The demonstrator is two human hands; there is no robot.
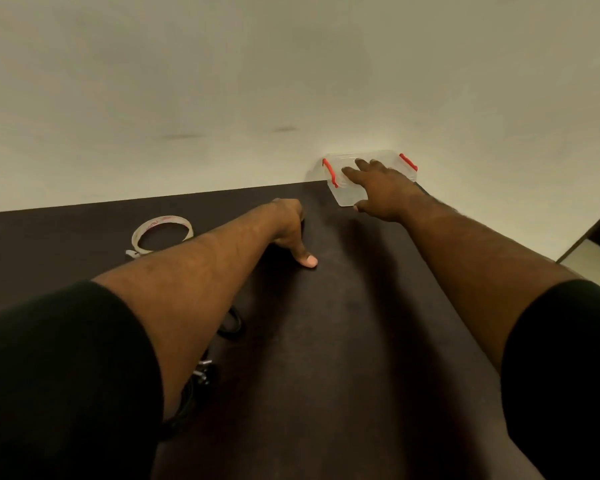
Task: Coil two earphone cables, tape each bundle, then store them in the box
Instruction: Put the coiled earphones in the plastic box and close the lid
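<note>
Right hand (378,188) spread over clear box (352,194), upper right; light, slick plastic, prob. best gripped by its sides. Left hand (288,230) on table (343,341), fingers curled, holding nothing visible.

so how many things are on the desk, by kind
box: 1, clear with red latches, under the right hand
tape roll: 1
black cables: partly hidden by the left arm, so the count cannot be told
total: 2 things plus the cables

The left hand rests on the desk.
</note>
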